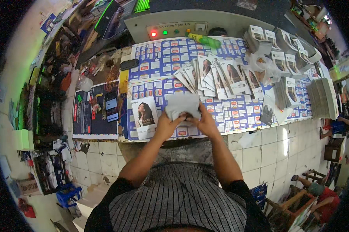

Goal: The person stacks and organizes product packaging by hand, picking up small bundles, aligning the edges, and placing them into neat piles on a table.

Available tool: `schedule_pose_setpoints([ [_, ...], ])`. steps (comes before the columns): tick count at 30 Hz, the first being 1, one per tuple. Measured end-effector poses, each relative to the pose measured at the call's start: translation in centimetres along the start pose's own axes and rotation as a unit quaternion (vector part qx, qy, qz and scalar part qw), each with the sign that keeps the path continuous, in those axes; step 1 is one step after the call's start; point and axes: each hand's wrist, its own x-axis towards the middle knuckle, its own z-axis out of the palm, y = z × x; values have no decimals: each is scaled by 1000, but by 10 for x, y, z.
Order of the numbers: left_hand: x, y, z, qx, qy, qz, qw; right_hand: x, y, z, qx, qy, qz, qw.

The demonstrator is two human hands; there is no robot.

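Over the front of the table, a small bundle of white printed cards is between my two hands, with a dark patch of print showing low on it. My left hand grips its left side, thumb across the near face. My right hand grips the right side the same way. Beside my left hand lies a pile of white printed cards with a photo of a long-haired person. Farther back, several similar cards are fanned out in an overlapping heap.
Blue-and-white printed sheets cover the table. Stacked cards, a plastic bag and a green bottle lie toward the right and back. A phone rests at left. Behind stands a machine panel with lights. Another person is at lower right.
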Motion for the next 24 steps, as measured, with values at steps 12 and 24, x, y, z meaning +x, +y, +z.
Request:
schedule_pose_setpoints([
  [12, 6, -2, 16, -170, -121, 46, 977, -10, 46, 0, 63, 21, -27, 997],
  [24, 10, -7, 7, -200, -160, 41, 966, -8, 51, -4, 220, -70, 26, 973],
])
